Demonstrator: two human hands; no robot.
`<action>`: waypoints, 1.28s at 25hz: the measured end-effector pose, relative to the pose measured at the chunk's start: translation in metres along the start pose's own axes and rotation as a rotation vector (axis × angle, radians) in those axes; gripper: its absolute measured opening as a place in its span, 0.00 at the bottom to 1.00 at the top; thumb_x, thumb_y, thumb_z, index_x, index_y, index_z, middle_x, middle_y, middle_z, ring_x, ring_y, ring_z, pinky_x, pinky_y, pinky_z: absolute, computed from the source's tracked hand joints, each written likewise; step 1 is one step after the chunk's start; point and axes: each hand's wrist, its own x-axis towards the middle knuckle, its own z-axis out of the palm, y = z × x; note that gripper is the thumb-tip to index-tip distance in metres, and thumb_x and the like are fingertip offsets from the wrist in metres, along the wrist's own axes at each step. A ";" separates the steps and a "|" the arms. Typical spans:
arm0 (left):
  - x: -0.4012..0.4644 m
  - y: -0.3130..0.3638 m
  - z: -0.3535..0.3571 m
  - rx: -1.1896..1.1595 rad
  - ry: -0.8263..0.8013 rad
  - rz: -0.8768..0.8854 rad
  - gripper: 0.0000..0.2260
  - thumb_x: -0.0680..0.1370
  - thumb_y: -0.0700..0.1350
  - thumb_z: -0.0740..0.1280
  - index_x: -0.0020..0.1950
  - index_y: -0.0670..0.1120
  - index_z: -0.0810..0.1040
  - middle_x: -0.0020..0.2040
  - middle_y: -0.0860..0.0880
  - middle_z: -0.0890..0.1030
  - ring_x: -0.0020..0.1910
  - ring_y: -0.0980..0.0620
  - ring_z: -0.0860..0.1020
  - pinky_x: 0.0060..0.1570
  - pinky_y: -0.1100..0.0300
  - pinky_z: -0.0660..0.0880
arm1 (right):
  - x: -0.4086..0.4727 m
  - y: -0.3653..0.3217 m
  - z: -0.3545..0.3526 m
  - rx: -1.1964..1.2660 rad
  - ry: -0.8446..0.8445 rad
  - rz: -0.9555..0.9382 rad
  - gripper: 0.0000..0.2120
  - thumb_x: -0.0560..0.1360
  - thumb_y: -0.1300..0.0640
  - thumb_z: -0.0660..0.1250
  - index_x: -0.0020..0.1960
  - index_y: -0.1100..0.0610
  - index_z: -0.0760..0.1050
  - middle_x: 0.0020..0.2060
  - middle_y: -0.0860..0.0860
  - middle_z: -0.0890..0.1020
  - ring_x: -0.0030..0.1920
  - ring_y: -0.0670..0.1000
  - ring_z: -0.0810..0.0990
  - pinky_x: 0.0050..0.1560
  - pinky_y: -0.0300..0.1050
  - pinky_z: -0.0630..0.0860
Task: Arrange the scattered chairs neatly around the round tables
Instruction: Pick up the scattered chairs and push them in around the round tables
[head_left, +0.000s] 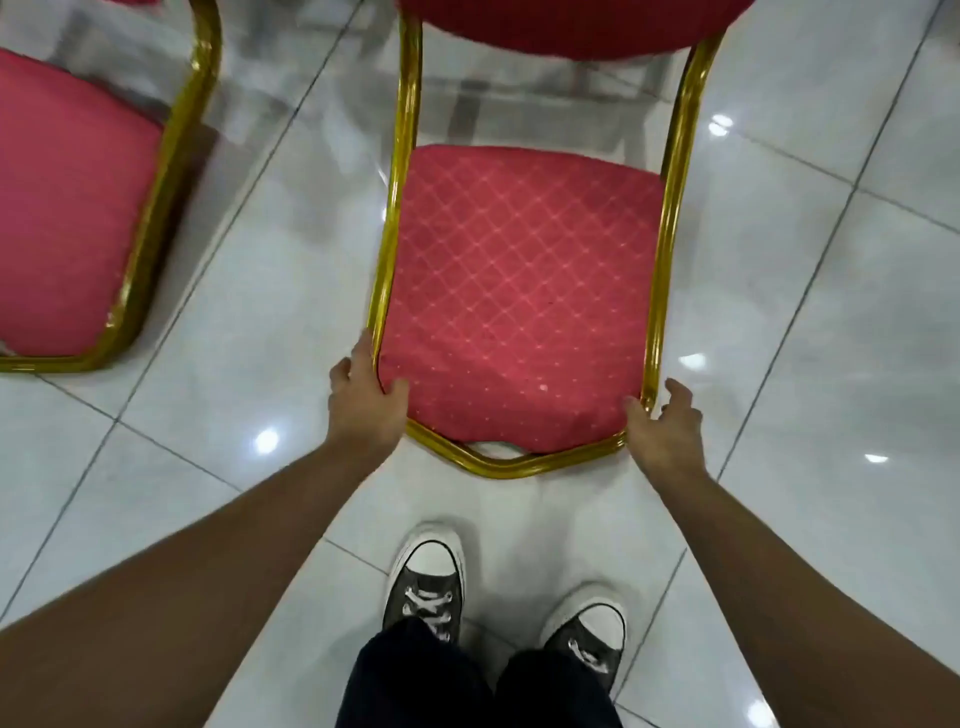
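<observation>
The chair (519, 291) stands on the floor (810, 322) straight ahead of the person, its front edge nearest their shoes (426, 587) and its backrest at the far side, so its length runs directly away from them. No writing or label can be read on it. Its seat is a red cushion with a pale diamond lattice that thins to small dots toward the front edge; the frame is a shiny gold tube bent round the seat and rising in two rails to a red padded backrest, which is cut off at the top of the view. At the front middle the cushion stops short of the tube, leaving a small gap.

The left hand (366, 400) grips the chair's front left corner, thumb on the cushion and fingers curled round the gold tube. The right hand (662, 423) is at the front right corner, thumb touching the tube, fingers spread and relaxed beside it without closing.

Left of the chair, well apart, stands a second chair (67, 208) of the same red and gold, only partly seen. The floor is glossy pale tile with dark grout lines and light reflections. The shoes are grey lace-up sneakers with white toe caps, below dark trousers (467, 686).
</observation>
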 end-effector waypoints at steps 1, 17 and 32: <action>0.014 -0.009 0.007 -0.015 -0.006 -0.027 0.32 0.80 0.45 0.63 0.81 0.55 0.54 0.72 0.41 0.67 0.70 0.41 0.69 0.72 0.45 0.66 | 0.013 0.007 0.009 0.065 0.006 0.036 0.32 0.79 0.42 0.65 0.78 0.50 0.59 0.71 0.58 0.70 0.67 0.61 0.74 0.67 0.57 0.72; -0.188 0.105 -0.159 -0.002 -0.026 -0.155 0.19 0.75 0.53 0.72 0.65 0.63 0.77 0.58 0.44 0.68 0.54 0.43 0.75 0.63 0.48 0.75 | -0.194 -0.055 -0.162 0.416 0.035 0.213 0.27 0.77 0.36 0.65 0.63 0.57 0.72 0.53 0.54 0.80 0.49 0.55 0.81 0.48 0.52 0.80; -0.443 0.470 -0.321 0.121 0.227 0.225 0.13 0.81 0.51 0.63 0.52 0.46 0.85 0.55 0.41 0.77 0.61 0.41 0.71 0.63 0.51 0.65 | -0.365 -0.309 -0.547 0.490 0.158 0.164 0.19 0.78 0.50 0.59 0.59 0.64 0.73 0.46 0.59 0.78 0.42 0.59 0.78 0.42 0.54 0.80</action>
